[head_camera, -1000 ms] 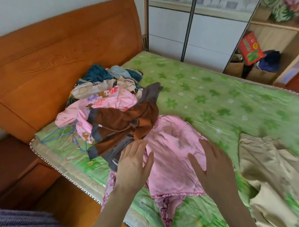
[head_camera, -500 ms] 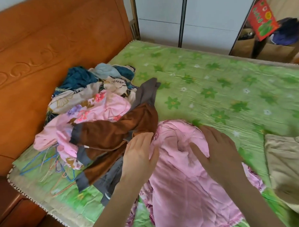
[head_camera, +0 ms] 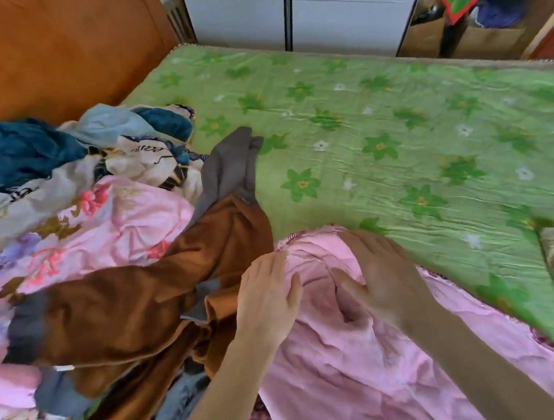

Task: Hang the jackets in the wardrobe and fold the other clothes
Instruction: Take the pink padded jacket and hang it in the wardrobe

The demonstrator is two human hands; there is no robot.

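Both hands lie flat, fingers extended, gripping nothing: left hand (head_camera: 267,302) and right hand (head_camera: 380,275) press the top edge of one pink cotton garment (head_camera: 355,365) spread on the green floral bed (head_camera: 393,135). Folding appears under way; next, likely grasp an edge. One unsorted clothes pile (head_camera: 95,233) adjoins left.

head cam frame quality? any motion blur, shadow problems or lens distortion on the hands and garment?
Head view: the right hand is smeared by motion blur and sits in shadow; the left hand is sharper and brighter. The pink garment is evenly lit, its creases readable. The green bedsheet blurs toward the right edge. Wide-angle bowing shows along the bed's far edge. No glare.
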